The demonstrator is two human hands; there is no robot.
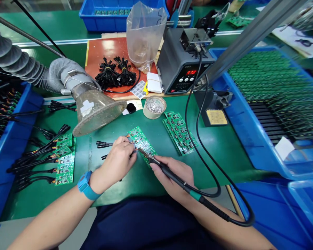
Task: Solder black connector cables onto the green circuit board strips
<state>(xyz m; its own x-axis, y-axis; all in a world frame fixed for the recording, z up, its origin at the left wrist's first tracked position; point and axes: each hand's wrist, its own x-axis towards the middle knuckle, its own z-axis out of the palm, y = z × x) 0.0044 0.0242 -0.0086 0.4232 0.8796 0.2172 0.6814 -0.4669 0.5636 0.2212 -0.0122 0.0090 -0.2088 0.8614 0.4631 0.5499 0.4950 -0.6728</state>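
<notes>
My right hand [175,175] grips a black soldering iron [169,172] like a pen, its tip touching a green circuit board [142,143] lying on the green mat. My left hand [121,159] is closed in a pinch at the board's left edge, holding thin wires against it; a black cable [104,143] runs off to the left from there. A blue band sits on my left wrist.
A fume extractor funnel [95,109] hangs left of the board. A stack of green boards [179,132] lies to the right, a tin of solder scraps [154,107] behind. A soldering station [184,66] reads 372. Wired boards [64,159] lie left. Blue trays [271,104] flank the mat.
</notes>
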